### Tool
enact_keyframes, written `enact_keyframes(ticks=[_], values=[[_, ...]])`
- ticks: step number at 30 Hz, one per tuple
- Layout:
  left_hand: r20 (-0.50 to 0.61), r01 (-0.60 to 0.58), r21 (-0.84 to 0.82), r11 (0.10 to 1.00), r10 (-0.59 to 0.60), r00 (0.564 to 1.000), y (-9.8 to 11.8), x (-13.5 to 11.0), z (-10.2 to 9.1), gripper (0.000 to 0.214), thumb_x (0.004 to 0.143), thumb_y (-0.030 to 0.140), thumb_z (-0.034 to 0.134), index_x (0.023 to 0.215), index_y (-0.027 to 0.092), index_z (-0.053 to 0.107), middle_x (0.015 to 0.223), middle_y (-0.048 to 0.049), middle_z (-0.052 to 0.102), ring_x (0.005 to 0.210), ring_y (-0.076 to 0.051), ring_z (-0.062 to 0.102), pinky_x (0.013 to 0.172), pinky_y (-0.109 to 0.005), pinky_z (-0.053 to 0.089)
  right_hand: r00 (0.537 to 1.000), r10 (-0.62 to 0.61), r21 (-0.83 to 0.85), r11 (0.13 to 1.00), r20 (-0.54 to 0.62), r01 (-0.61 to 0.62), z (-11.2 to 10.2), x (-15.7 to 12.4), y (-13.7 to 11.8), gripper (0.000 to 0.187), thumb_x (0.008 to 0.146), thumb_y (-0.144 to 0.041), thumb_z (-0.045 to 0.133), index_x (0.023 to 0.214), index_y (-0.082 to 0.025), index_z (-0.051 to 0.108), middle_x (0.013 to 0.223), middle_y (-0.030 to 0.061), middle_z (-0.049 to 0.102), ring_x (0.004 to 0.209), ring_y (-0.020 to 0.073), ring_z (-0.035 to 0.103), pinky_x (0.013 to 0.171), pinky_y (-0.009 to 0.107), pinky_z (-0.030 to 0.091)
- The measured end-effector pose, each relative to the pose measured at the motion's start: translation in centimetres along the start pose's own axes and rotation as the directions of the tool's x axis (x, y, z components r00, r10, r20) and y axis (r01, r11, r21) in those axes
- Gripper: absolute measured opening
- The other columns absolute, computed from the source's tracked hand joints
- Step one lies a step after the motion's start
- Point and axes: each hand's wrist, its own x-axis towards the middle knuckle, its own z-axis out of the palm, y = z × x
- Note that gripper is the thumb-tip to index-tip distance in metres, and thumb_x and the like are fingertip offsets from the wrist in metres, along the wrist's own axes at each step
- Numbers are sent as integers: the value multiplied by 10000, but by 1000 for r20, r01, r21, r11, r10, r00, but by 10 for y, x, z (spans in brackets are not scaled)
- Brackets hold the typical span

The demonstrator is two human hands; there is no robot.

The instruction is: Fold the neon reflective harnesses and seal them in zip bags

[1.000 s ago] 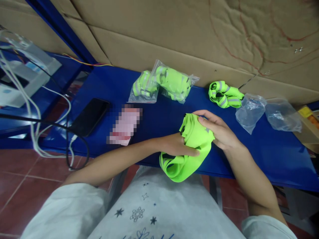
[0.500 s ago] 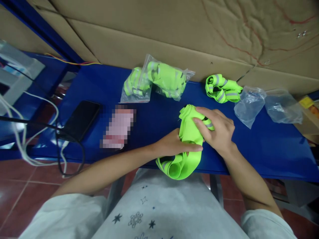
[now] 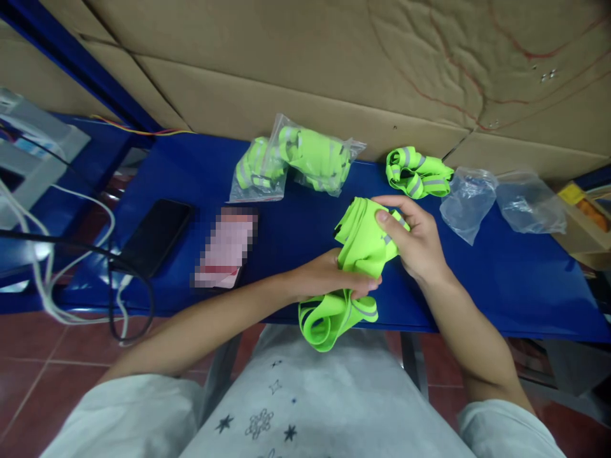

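Observation:
A neon-yellow reflective strap bundle (image 3: 360,232) with grey stripes is held between my two hands above the table's front edge. My left hand (image 3: 341,277) is closed around its lower middle, the thumb lying across the front. Strap loops hang below that hand towards my lap. My right hand (image 3: 413,232) pinches the upper right side of the bundle, thumb in front and fingers behind, partly hidden. Beyond the right hand lies a second loose reflective strap bundle (image 3: 420,172). Two clear bags of the same neon straps (image 3: 315,156) rest at the back.
On the blue table (image 3: 286,232) lie a black phone-like device (image 3: 155,235) and a pixelated pink item (image 3: 226,248). White and black cables (image 3: 42,273) tangle at left. Clear plastic bags (image 3: 529,200) and a cardboard box (image 3: 585,222) are at right. A cardboard-covered wall (image 3: 267,70) rises behind.
My right hand has shifted slightly, and the upper part of the bundle has been turned and folded. The loops below my left hand have changed shape. The view has tilted a little.

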Motion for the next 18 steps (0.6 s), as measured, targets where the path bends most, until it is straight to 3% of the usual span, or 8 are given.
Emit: enact_keyframes(ticks=[4,7,10,13,15,17,18], values=[[-20,-40,237,971,46,999,-1,3,-12,320,739,378,859,900,140,721,839,-39,731,743,-139,660,725,-279,549,997,66,104,992,48,-70,3,-1,3,373,861,-538,774,1139,-292,743,991,-4,756,784,163,670,705,285,539],[-119,-97,425,900,162,979,-5,5,-23,416,726,355,861,1061,146,730,1037,-81,776,929,-202,718,866,-340,574,978,180,214,956,106,-199,8,-1,4,378,838,-528,796,1114,-278,738,942,-4,759,760,160,680,680,278,542],[-166,-151,491,858,262,951,-9,7,-30,534,701,377,882,1153,154,706,1141,-96,766,1042,-234,718,935,-362,570,930,310,312,880,194,-359,14,0,6,397,827,-541,794,1100,-258,737,988,15,775,809,170,711,716,284,573],[-106,-216,464,859,296,949,-13,10,-32,531,714,393,880,1152,153,700,1127,-98,765,1035,-227,716,939,-362,569,899,356,313,849,255,-425,16,0,10,415,829,-554,781,1107,-248,744,1015,32,777,852,182,726,740,291,587],[-79,-245,440,864,308,948,-16,13,-31,512,724,391,873,1140,150,698,1112,-95,765,1019,-218,711,942,-361,564,942,269,210,928,201,-309,14,0,13,386,876,-553,734,1123,-256,750,1050,41,773,922,200,730,778,315,591],[-71,-255,419,871,312,948,-19,15,-30,489,726,386,868,1114,146,692,1096,-87,761,999,-207,703,935,-354,559,996,35,-5,999,80,-35,10,0,16,344,929,-531,683,1136,-269,763,1208,62,743,1110,235,703,898,371,587],[-73,-251,409,877,306,949,-20,16,-30,476,728,388,865,1097,144,689,1076,-79,758,975,-199,699,917,-347,559,994,-101,-126,986,46,106,7,0,17,326,952,-515,660,1138,-272,770,1277,69,718,1197,248,673,970,400,570]])
